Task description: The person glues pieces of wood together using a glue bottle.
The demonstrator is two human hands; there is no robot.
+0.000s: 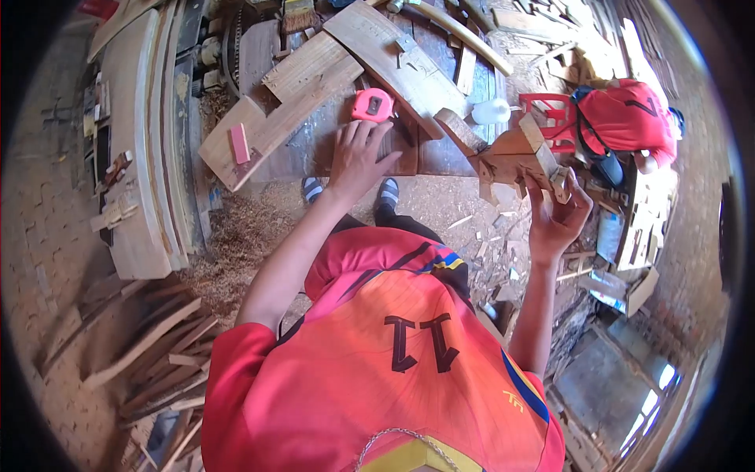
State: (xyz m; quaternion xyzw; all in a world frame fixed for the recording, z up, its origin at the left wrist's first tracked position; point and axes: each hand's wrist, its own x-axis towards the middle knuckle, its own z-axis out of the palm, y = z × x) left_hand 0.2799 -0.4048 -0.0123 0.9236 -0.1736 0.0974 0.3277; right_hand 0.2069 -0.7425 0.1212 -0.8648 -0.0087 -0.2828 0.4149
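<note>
My left hand (358,161) lies over the near edge of the workbench (299,153), fingers stretched out and thumb apart. Its fingertips are right at the lower edge of a pink tape measure (373,105). At the right, my right hand (557,220) pinches one end of a shaped wooden piece (515,153) between thumb and fingers. This piece has a blocky body and a curved arm that reaches toward the bench. Close behind it stands a white bottle (491,112).
Flat boards (393,59) lie across the bench, one bearing a small pink block (239,144). A brush (299,16) is at the back. To the right, a person in a red shirt (629,118) bends near a red plastic chair (546,106). Wood shavings (244,228) cover the floor.
</note>
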